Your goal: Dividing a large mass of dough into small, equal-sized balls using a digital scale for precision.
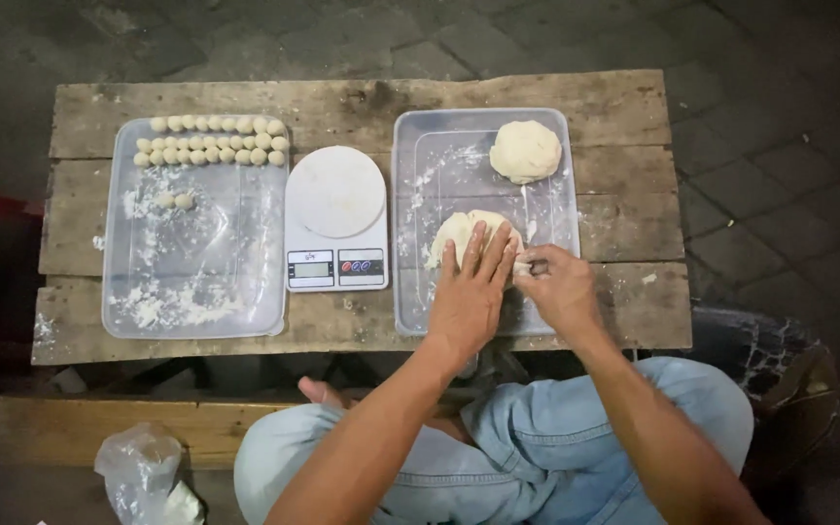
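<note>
A person seated cross-legged in pale blue jeans works dough at a low, weathered wooden bench (634,107) set on dark paving. The left hand (469,292) lies flat and open, fingers spread, pressing on the near dough lump (454,233) in the right-hand clear plastic tray (410,292). The right hand (558,287) sits just beside it, at the lump's right edge, its fingertips closed in a pinch on a small bit of dough (523,264) pulled from that lump. A second, rounder dough lump (525,151) rests in the far right corner of the same tray, apart from the one under the hands, with smears of flour between them.

At the middle of the bench, between the two trays, stands a white digital kitchen scale (336,219) with a round platter, nothing on it. The left-hand tray (119,292) holds two rows of small dough balls (211,141) along its far edge; two more small balls (176,201) lie just nearer, on the left side, and loose flour is scattered over the tray's near half.

Near the person's left knee, a crumpled clear plastic bag (140,472) lies on a wooden plank (51,428) below the bench.
</note>
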